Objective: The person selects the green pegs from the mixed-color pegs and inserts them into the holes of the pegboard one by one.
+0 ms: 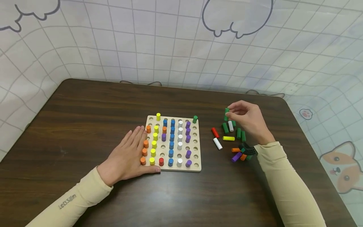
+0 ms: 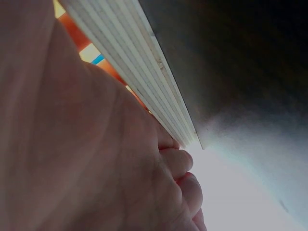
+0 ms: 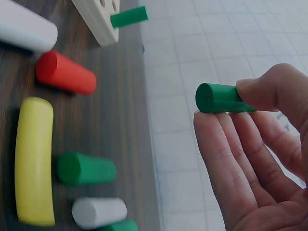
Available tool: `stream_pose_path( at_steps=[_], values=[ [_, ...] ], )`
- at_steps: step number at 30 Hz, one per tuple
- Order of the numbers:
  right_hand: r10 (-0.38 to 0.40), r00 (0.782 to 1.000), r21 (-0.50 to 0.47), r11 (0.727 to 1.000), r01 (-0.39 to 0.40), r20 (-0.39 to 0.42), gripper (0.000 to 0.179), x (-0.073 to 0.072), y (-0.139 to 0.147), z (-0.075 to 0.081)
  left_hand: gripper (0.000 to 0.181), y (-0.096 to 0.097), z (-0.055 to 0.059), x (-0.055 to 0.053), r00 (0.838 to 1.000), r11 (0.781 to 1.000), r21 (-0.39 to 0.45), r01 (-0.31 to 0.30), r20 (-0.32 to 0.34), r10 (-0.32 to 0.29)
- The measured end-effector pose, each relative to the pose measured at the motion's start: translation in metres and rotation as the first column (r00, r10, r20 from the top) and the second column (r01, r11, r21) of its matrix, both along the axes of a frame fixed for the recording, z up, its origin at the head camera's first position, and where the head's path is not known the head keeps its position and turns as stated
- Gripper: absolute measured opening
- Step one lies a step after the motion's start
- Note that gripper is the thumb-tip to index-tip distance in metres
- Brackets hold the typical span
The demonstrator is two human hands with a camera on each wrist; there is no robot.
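Note:
A pale wooden peg board [image 1: 198,148] lies on the table with coloured pegs standing in columns: orange, yellow, blue, white and purple. My left hand [image 1: 124,159] rests along its left side, fingers straight and thumb at the front edge. The left wrist view has the layered board edge [image 2: 139,67] beside the palm. Right of the board, my right hand [image 1: 248,121] pinches a green peg [image 3: 219,98] between thumb and fingertips, raised off the table. One green peg [image 1: 195,119] stands at the board's far right corner, and a red peg [image 1: 161,161] in the front row.
Loose pegs lie right of the board: a red peg [image 1: 215,132], a white peg [image 1: 217,143], a yellow peg [image 1: 228,138] and several green ones. Orange and purple pegs [image 1: 236,157] lie near the right wrist. A patterned cloth [image 1: 170,47] hangs behind the dark table [image 1: 99,104].

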State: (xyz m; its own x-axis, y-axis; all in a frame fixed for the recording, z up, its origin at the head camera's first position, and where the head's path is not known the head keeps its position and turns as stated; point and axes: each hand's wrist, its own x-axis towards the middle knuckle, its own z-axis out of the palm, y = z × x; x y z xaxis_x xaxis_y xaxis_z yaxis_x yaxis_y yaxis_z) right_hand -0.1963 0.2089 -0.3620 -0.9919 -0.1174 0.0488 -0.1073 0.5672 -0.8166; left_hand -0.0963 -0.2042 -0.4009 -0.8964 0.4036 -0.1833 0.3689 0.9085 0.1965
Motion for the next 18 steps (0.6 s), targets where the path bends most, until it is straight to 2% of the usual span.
stream_pose_path(
  at_steps=[9,18],
  values=[
    [0.050,0.999,-0.046,0.998,-0.049,0.020,0.026,-0.003,-0.021,-0.004,0.129,0.002,0.001,-0.001,1.000,1.000,0.005,0.005,-0.004,-0.005],
    [0.088,0.996,-0.046,0.995,-0.088,-0.001,0.027,-0.006,-0.043,-0.009,0.129,0.001,0.000,0.001,1.000,1.000,0.013,-0.003,-0.009,0.003]
  ],
)
